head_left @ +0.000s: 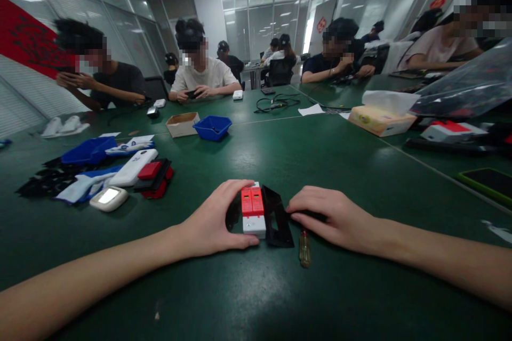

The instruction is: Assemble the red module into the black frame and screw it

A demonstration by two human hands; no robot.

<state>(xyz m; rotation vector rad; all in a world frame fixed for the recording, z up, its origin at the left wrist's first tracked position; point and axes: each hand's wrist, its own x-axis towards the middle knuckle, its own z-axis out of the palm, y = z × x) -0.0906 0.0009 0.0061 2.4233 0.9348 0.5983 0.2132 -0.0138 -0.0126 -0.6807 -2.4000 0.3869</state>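
Note:
My left hand (214,221) is closed around a red-and-white surge protector module (253,213), thumb at its near end and fingers at its far end. The module rests on the green table. Right beside it stands a black plastic piece (279,218), tilted, with an opening in it. My right hand (334,216) has its thumb and fingertips drawn together at the right edge of this black piece. Just below that hand lies a screwdriver (304,250) with a see-through yellowish handle; its far end is hidden by the hand.
To the left are another red-and-black module (154,178), a white device (134,168), gloves (86,186) and a blue tray (90,150). Ahead sit a cardboard box (183,124) and a blue bin (213,128). A tissue box (382,117) stands right. Several people sit around the table.

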